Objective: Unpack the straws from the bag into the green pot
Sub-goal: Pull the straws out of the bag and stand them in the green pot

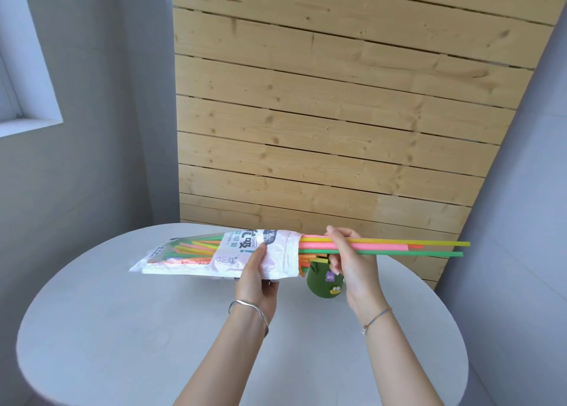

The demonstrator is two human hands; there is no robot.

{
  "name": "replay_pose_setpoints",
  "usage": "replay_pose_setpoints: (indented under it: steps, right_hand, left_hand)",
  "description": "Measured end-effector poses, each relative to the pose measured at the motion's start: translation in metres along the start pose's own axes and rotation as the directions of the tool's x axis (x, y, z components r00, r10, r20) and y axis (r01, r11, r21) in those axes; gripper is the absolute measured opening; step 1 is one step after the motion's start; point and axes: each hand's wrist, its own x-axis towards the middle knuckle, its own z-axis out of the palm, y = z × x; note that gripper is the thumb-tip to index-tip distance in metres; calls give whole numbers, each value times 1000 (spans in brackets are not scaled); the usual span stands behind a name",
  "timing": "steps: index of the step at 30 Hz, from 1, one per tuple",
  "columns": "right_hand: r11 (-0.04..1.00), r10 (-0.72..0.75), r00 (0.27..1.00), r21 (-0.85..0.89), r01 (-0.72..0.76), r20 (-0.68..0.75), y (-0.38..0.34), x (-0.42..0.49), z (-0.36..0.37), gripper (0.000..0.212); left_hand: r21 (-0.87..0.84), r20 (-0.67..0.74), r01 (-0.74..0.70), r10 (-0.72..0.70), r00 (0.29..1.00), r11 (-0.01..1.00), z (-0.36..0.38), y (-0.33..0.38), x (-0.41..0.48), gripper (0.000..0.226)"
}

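Gripping the bag (214, 253), the left hand (256, 278) steadied it as a few straws (399, 247) were pinched out by the right hand (352, 261) above the pot (322, 283); most remained bagged.

Round grey table (122, 329) at six o'clock, printed plastic straw bag (214, 252) held above it at its twelve o'clock edge, bundle of coloured plastic straws (383, 246) jutting toward three o'clock, small green pot (322, 283) on table beneath them, pale wooden plank wall (337, 114) behind.
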Motion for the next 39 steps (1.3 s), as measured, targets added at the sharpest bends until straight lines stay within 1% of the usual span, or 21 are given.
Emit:
replay_pose_setpoints:
  steps: [4, 9, 12, 15, 17, 19, 20, 24, 26, 28, 32, 35, 36, 37, 39]
  right_hand:
    - [999, -6, 997, 44, 9, -78, -13, 14, -18, 24]
    - [993, -66, 982, 87, 83, -179, -37, 39, -43, 29]
    - [993, -121, 965, -11, 121, -231, -44, 53, -54, 29]
    - [974, -152, 953, -201, 101, -261, -42, 68, -61, 30]
    - [945, -163, 956, -318, 80, -243, -34, 77, -61, 27]
    - [916, -143, 970, -398, 55, -195, -23, 86, -59, 22]
    - [898, -117, 980, -439, 35, -162, -16, 90, -57, 21]
    - [805, 26, 999, -591, -39, -31, 11, 104, -50, 30]
    - [761, 107, 994, -645, -67, 22, 20, 107, -48, 25]
    - [759, 160, 986, -645, -91, 49, 26, 107, -48, 13]
    - [829, 148, 989, -548, -115, 16, 30, 105, -50, 14]
    - [848, 156, 987, -506, -155, -40, 31, 103, -55, 24]
    - [849, 150, 986, -503, -163, -67, 30, 101, -58, 24]
    - [850, 131, 986, -501, -164, -100, 29, 98, -60, 26]
    - [839, 55, 980, -523, -148, -191, 26, 87, -62, 38]
  left_hand:
    - [-42, -13, -13, 12, 1000, 999, -1, 13, 8, 29]
    - [-51, -44, -48, 46, 998, 998, -2, 20, 17, 29]
    - [-43, -55, -46, 44, 998, 998, -2, 19, 20, 26]
    - [-32, -54, -54, 53, 997, 998, -2, 18, 23, 29]
    - [-15, -48, -55, 54, 997, 998, -3, 16, 24, 29]
    - [16, -39, -45, 45, 998, 999, -2, 15, 24, 25]
    - [27, -35, -43, 44, 998, 999, -2, 14, 24, 24]
    - [27, -30, -46, 47, 998, 999, -2, 14, 26, 14]
    - [16, -22, -53, 53, 998, 998, -3, 13, 27, 18]
    - [25, -11, -59, 59, 998, 998, -3, 13, 28, 27]
    - [31, 18, -61, 60, 998, 998, -1, 13, 27, 36]
    - [19, 27, -63, 63, 998, 998, -1, 14, 25, 42]
    - [12, 27, -63, 62, 998, 998, -1, 14, 24, 44]
    - [6, 25, -63, 63, 998, 998, 0, 14, 23, 46]
    - [-1, 22, -64, 64, 998, 998, 1, 13, 19, 48]
